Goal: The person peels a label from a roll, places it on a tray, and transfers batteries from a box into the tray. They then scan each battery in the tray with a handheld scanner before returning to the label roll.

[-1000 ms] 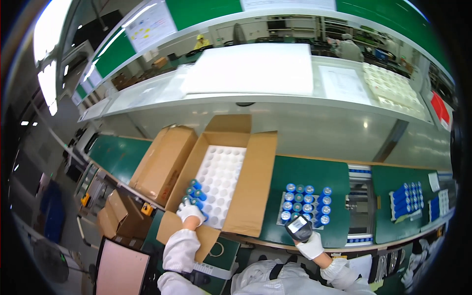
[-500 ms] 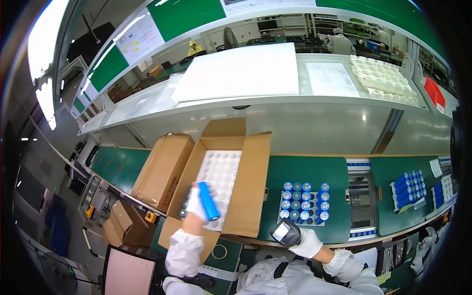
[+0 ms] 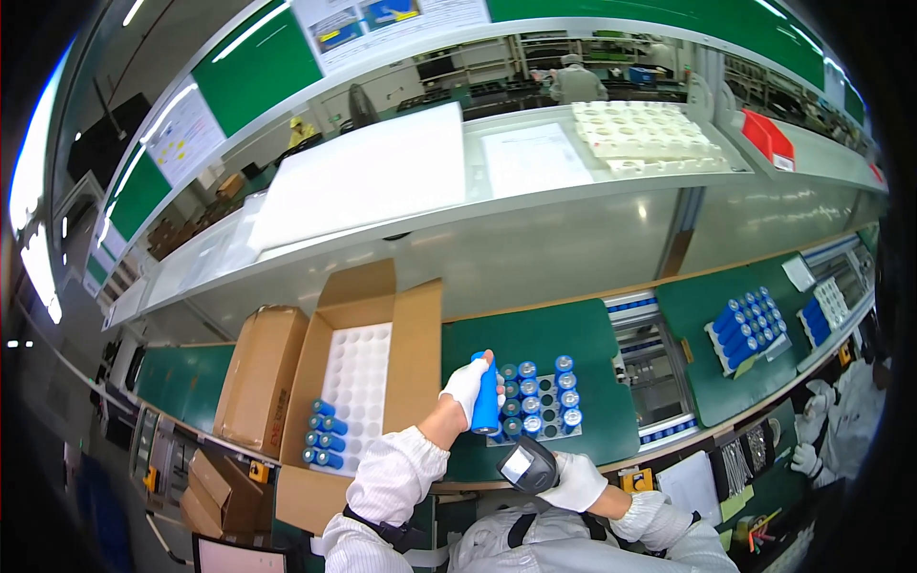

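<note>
My gloved left hand [image 3: 462,390] is closed around a blue cylindrical battery cell [image 3: 485,406], held tilted over the left side of a white cell holder [image 3: 548,384]. Several blue cells [image 3: 529,386] stand upright in that holder, and some of its holes show bare. In my gloved right hand [image 3: 579,483] is a black handheld scanner [image 3: 528,465], just in front of the holder. To the left, an open cardboard box [image 3: 414,368] contains a white foam insert [image 3: 357,377] with round holes. More blue cells [image 3: 325,435] sit at the insert's near left end.
A closed carton [image 3: 260,377] stands left of the open box. Right of the green mat runs a roller conveyor [image 3: 654,372]; beyond it are other filled cell holders [image 3: 747,329]. A shelf [image 3: 401,215] spans the back. At far right are a co-worker's gloved hands [image 3: 810,430].
My left hand has carried the blue cell rightward from above the open box to the cell holder. The scanner stays in my right hand. The view has turned to the right.
</note>
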A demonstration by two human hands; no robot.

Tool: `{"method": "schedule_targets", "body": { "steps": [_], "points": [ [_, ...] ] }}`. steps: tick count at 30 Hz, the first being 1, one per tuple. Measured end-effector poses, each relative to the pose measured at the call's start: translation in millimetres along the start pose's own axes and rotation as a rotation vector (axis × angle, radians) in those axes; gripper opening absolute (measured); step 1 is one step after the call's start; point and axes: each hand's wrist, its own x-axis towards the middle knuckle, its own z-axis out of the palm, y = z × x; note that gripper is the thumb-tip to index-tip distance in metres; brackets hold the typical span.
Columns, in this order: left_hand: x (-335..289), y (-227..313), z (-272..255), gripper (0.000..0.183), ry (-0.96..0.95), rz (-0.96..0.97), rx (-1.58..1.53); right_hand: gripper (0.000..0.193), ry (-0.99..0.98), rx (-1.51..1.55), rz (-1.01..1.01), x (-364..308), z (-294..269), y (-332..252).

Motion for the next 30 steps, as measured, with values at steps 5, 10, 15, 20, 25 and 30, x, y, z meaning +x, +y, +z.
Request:
{"method": "schedule_targets", "body": {
  "steps": [5,10,15,20,25,30],
  "points": [
    [21.7,-7.2,48.3,0.033,-0.004,0.382,0.118,0.039,0.125,0.055,0.107,-23.4,-5.4,32.1],
    [61.6,-24.2,61.6,0.043,0.091,0.751,0.577,0.036,0.229,0.114,0.152,-37.0,-19.5,36.1],
    [89.4,-43.6,64.6,0.040,0.098,0.756,0.734,0.033,0.271,0.079,0.204,-42.9,-28.8,39.2],
    [112.9,-64.4,57.2,0.047,0.149,0.788,1.028,0.033,0.345,0.070,0.180,-42.6,-33.9,41.7],
    [130.9,-80.1,54.5,0.053,0.263,0.619,1.434,0.033,0.332,0.050,0.216,-42.7,-38.6,39.5],
    [139.9,-93.2,44.4,0.050,0.366,0.922,1.693,0.032,0.337,0.030,0.155,-40.4,-38.6,46.9]
  ]
}}
